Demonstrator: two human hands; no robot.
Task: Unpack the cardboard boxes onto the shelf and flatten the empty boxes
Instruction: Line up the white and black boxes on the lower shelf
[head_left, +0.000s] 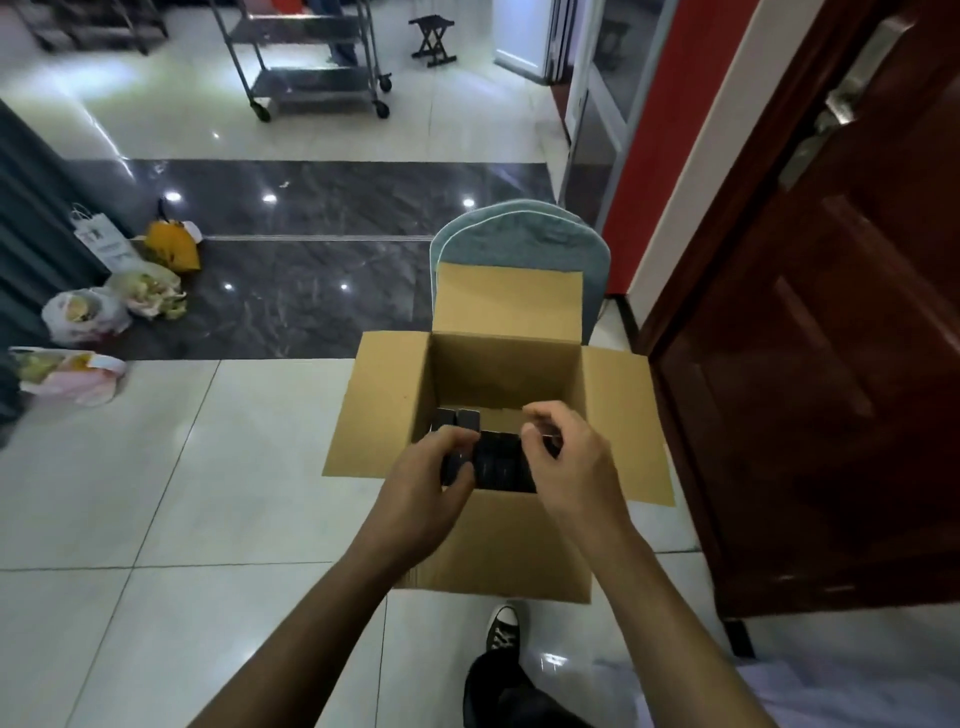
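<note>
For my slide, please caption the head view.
Both hands lift dark packs from an open cardboard box.

Random stuff around: steel cart (311, 78) at 11 o'clock, plastic bags (85, 312) at 9, wooden door (831, 364) at 3.

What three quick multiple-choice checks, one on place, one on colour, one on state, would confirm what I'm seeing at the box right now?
1. Where does the cardboard box stand?
A. On the tiled floor by the wooden door
B. On the metal trolley
C. On a shelf

2. What colour are the small packs being lifted?
A. White
B. Black
C. Yellow

3. How are the box's top flaps?
A. Taped shut
C. Cut off
B. Folded open

Answers:
1 A: the box rests on pale tiles beside the door; the trolley is far behind.
2 B: the packs between the left hand and right hand are dark black.
3 B: the flaps spread outward and the inside shows.
</note>
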